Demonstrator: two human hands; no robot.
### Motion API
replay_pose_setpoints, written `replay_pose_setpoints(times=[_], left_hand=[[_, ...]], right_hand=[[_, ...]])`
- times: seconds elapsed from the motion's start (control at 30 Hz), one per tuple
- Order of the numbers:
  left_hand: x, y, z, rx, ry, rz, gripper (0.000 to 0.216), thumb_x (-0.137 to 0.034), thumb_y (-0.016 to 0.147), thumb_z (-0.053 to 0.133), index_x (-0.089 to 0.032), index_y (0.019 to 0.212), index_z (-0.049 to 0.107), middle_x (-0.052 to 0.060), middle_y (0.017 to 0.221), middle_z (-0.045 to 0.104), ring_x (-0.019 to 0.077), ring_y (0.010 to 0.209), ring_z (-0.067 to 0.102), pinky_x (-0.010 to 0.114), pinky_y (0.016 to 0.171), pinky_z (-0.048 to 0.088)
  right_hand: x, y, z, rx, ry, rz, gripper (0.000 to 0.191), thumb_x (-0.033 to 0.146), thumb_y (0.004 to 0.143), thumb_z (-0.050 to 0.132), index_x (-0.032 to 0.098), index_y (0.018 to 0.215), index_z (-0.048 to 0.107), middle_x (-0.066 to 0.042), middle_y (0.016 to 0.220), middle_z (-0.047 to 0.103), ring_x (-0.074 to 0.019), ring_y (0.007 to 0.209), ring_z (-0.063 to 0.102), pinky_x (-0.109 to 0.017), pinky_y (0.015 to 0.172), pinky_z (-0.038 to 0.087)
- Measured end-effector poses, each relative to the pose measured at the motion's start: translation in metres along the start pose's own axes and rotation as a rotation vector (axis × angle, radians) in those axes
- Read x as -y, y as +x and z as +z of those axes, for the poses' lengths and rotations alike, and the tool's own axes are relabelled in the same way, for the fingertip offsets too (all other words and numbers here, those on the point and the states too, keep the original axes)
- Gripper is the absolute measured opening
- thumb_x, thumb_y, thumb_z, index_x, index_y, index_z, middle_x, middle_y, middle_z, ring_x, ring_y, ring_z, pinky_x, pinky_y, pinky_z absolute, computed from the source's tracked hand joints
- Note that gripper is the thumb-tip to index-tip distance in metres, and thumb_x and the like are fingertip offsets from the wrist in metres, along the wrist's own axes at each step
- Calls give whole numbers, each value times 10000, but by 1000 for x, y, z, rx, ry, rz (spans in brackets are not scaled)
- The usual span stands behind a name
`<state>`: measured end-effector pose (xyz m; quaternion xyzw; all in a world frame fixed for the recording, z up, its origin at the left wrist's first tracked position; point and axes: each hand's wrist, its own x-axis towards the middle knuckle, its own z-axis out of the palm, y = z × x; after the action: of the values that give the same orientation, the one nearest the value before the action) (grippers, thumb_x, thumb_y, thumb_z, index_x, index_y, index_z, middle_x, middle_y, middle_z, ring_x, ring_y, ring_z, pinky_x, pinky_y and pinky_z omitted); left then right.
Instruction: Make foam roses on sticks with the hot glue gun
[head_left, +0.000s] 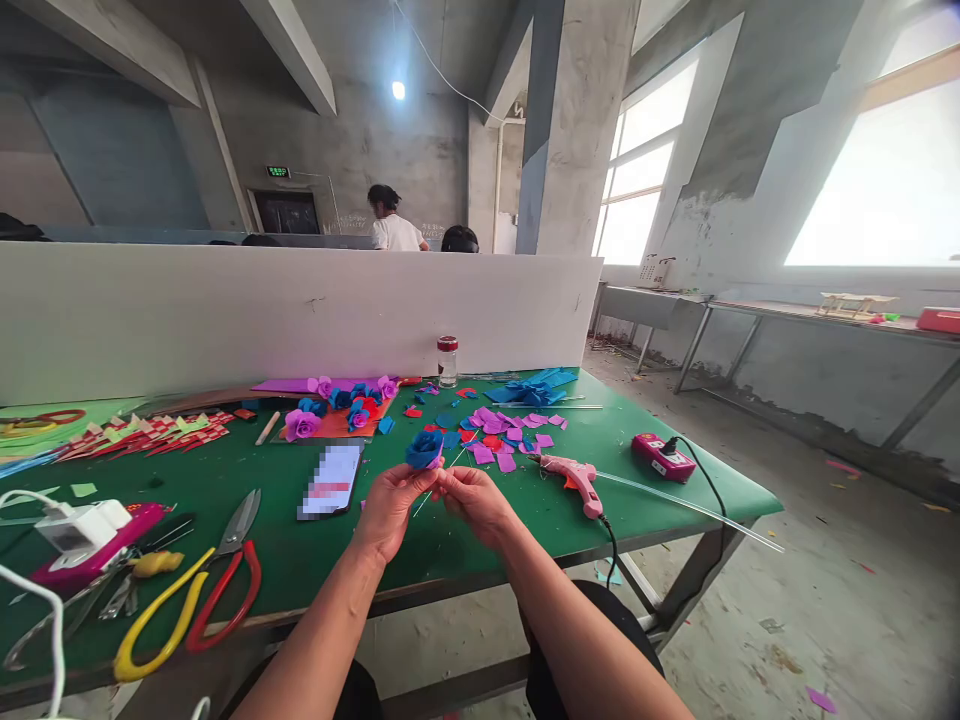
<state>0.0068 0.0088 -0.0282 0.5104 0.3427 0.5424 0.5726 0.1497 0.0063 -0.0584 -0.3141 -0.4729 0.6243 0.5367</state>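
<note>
A blue paper flower (pixel 425 449) with a bit of purple at its lower edge is held up over the front part of the table. My left hand (pixel 394 505) is closed on it, thumb and fingers pinching its underside. Close against it, my right hand (pixel 474 497) is closed too, fingertips pinched together at the flower's base; what they grip is hidden. Thin clear sticks show around the fingertips. Behind my hands lie loose purple petals (pixel 506 463), with red and blue pieces among them. A pink glue gun (pixel 574 478) rests to the right of my right hand.
Large scissors (pixel 232 550) and a phone (pixel 330 480) lie to the left. Finished flowers (pixel 303 425), a lidded jar (pixel 448 362) and blue paper (pixel 536 387) stand farther back. A power strip (pixel 664 457) and long clear sticks (pixel 690 512) lie right. A white partition (pixel 300 310) borders the table.
</note>
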Motion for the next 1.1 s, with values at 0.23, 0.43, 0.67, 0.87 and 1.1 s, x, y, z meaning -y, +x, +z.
replay_pose_setpoints(times=[0.23,0.43,0.67,0.87,1.1], left_hand=[[8,5,-3,-101,81,121,303,-409,535,894,-214,749,807,36,710,749,206,762,649,335,800,508],[11,9,-2,-170,124,130,322,-424,521,894,-198,727,794,47,744,760,223,814,663,353,853,509],[8,20,-14,-327,145,168,348,-430,547,884,-190,777,779,43,800,752,247,904,662,425,961,485],[13,19,-14,-212,101,83,394,-431,574,882,-209,881,774,53,892,758,256,947,664,439,1000,488],[22,16,-14,-140,248,180,269,-483,687,806,-235,756,726,21,781,687,210,795,640,319,758,542]], right_hand=[[2,-1,2,-27,-28,-43,428,537,593,862,152,686,702,27,598,572,-46,487,301,-263,503,142],[-3,2,4,-30,-14,-40,437,555,597,854,160,712,709,28,630,597,-43,495,324,-240,492,194],[36,0,-45,-113,-495,-110,414,575,736,740,198,906,754,4,729,655,-106,574,540,-225,513,380],[149,42,-156,-434,-1174,-40,225,376,853,674,169,846,760,1,650,665,-106,578,564,-213,566,426],[152,123,-196,-420,-1381,180,129,198,810,712,115,719,748,-34,559,657,-135,537,598,-239,573,460]])
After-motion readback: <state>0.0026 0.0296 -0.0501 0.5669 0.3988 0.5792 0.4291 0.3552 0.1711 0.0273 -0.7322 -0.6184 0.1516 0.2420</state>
